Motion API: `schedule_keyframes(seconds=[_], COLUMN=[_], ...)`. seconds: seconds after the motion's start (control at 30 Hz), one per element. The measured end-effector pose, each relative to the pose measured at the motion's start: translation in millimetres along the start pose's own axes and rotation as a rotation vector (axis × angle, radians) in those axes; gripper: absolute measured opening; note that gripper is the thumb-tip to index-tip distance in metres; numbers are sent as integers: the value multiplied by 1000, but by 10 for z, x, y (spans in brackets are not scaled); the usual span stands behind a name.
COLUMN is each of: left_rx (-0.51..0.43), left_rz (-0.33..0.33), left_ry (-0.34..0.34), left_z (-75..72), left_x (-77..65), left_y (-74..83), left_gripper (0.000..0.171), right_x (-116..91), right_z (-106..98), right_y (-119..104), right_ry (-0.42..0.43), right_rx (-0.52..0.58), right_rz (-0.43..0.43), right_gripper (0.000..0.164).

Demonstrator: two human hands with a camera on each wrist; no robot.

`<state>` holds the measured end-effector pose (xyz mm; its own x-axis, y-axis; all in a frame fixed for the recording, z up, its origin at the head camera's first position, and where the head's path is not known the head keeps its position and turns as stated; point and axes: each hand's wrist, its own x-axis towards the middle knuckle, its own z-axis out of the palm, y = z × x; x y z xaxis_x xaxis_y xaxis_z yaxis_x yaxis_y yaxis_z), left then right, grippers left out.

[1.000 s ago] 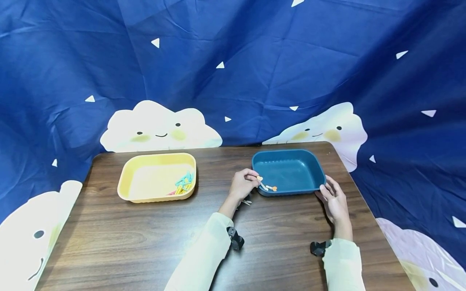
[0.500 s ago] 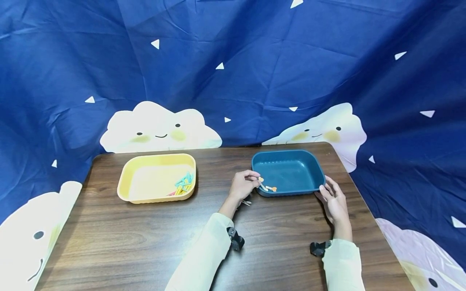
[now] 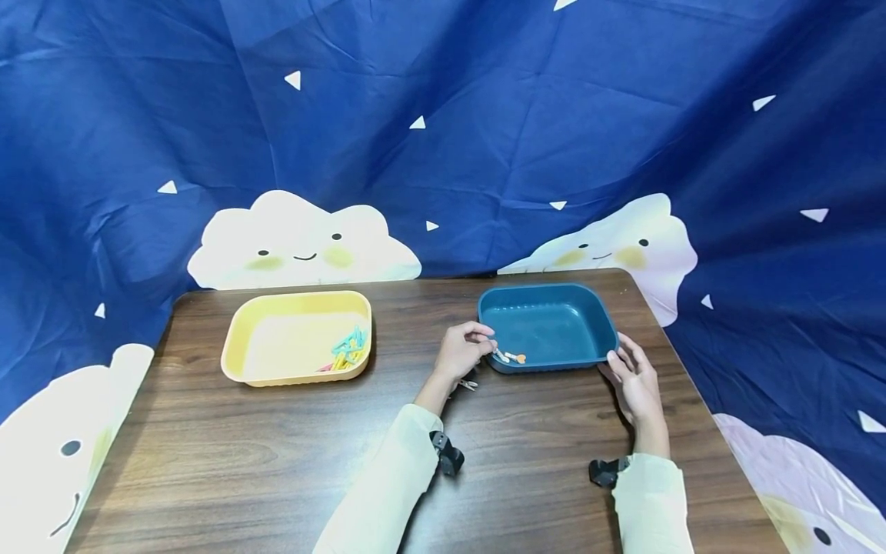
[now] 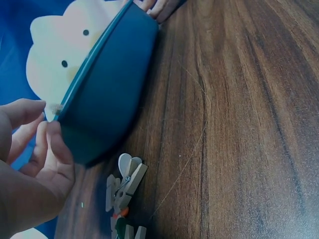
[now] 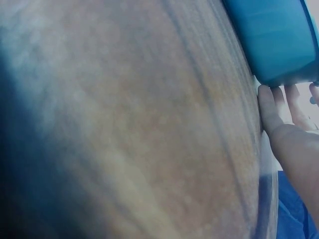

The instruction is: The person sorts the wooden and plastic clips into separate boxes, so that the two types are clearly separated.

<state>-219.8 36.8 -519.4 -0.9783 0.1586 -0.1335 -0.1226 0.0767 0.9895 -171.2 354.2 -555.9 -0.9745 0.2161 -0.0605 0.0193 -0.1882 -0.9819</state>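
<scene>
Well, your left hand [image 3: 460,354] has its fingers drawn in, tips nearly meeting at the L rim of the dark-teal, rounded plastic tray [image 3: 554,331]; a small blurred pale bit [image 4: 56,108] sits by those tips, can't tell if gripped. Your right hand [image 3: 638,388] lays loosely extended fingers on the tray's R end, pinching nothing. Just past your L fingertips, inside, lies an orange-headed clip [image 3: 520,358]; below that hand, small wooden spring clips [image 4: 133,181] lie on the smooth-looking brown wood-grain desk [image 3: 277,446]. Clips: prob. v. light, stiff; pinch the tail ends. Tray: prob. light, rigid, may slide; steady by rim. Well L of your fingers: yellow plastic tray [image 3: 238,350] w/ turq., yellow & pink clips [image 3: 349,350]. Behind: blue cloud-print cloth [image 3: 484,154].
</scene>
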Motion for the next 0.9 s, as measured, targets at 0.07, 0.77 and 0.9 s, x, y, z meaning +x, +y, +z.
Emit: schedule_keyframes(seconds=[0.07,0.77,0.9], left_rx=[-1,-4,-33], left_rz=[4,32,6], left_ry=[1,22,32], left_z=[-13,-193,-255], left_x=[-1,-27,-43], left_y=[3,3,-47], left_gripper=[23,24,24], right_x=[3,5,4], right_z=[2,-12,-10], right_y=[1,-20,-23], right_ry=[-4,-21,-33], right_rx=[12,-5,-8], right_rz=[-6,10,4], right_gripper=[58,60,60])
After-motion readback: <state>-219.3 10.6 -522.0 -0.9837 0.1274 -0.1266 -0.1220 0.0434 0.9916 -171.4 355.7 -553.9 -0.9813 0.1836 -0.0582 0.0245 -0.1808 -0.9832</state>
